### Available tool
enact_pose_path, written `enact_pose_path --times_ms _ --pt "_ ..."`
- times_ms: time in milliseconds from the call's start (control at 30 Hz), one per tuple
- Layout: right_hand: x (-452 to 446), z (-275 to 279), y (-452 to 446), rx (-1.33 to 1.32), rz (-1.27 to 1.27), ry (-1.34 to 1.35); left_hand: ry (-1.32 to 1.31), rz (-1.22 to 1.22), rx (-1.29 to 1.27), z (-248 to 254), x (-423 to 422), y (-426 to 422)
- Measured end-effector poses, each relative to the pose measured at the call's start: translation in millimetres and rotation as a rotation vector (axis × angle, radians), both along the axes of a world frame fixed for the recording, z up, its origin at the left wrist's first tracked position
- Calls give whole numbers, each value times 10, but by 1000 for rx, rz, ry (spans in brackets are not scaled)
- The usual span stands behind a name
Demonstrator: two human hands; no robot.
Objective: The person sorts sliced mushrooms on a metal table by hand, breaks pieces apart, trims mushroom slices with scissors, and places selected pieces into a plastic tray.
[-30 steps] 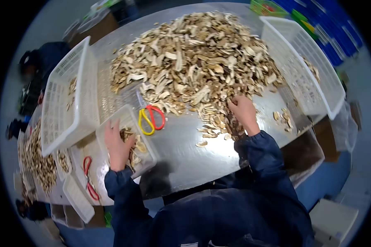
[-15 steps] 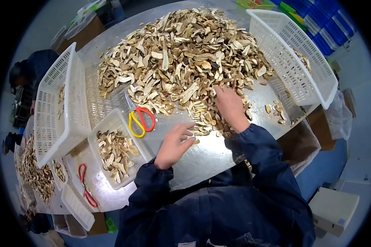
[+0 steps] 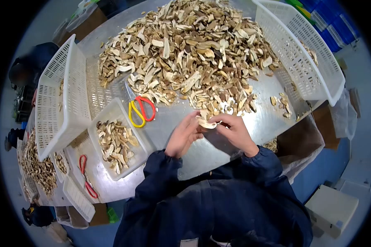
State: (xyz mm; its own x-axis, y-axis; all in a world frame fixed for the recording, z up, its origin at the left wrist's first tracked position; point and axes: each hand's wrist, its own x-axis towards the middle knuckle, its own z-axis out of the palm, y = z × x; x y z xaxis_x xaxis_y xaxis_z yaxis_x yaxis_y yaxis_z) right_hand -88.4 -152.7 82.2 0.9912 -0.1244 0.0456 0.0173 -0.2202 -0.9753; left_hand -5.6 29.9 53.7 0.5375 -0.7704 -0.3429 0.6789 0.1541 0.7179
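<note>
In front of my body, a pale, curved dried mushroom slice (image 3: 209,125) is held between my two hands, raised off the table. My right hand (image 3: 236,131) pinches its right side between thumb and fingers. At the other end, the fingers of my left hand (image 3: 184,135) close on the slice, partly hidden behind it. Just beyond lies a large pile of dried mushroom slices (image 3: 185,53), cream and brown. Scissors with one red and one yellow handle (image 3: 143,113) rest left of my hands, blades toward the pile.
A white tub (image 3: 118,175) of slices stands on the metal table (image 3: 169,123) at the left. Red-handled scissors (image 3: 83,173) lie farther left. White perforated baskets (image 3: 76,103) flank the pile. A lined box (image 3: 305,144) sits below the table's right edge. Another person (image 3: 41,61) is at far left.
My right hand has drawn back from the pile's near edge toward my body, bringing a mushroom slice. My left hand has moved right and up to meet it. The view has shifted slightly.
</note>
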Motion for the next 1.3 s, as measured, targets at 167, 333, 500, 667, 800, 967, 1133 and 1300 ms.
enact_pose_path --times_ms 167,333,500,667,800,967,1133,1300 --pt "-103 -150 8 333 -95 117 -188 101 147 -92 -11 -103" --pt "-115 -250 108 364 -135 189 -268 183 228 -56 -49 -104" --pt "-72 -252 130 256 -287 151 -812 300 437 43 -158 -112" --pt "-234 -77 324 73 -83 113 -663 27 407 267 -251 199" --pt "-281 -38 404 80 62 174 -329 -109 311 196 -350 350" --pt "-334 -174 412 334 228 350 -89 -123 186 55 -428 490" --pt "-334 -112 76 455 50 464 122 -48 -9 89 -468 669" --pt "-414 -161 -439 -87 -299 445 137 111 8 -427 -527 901"
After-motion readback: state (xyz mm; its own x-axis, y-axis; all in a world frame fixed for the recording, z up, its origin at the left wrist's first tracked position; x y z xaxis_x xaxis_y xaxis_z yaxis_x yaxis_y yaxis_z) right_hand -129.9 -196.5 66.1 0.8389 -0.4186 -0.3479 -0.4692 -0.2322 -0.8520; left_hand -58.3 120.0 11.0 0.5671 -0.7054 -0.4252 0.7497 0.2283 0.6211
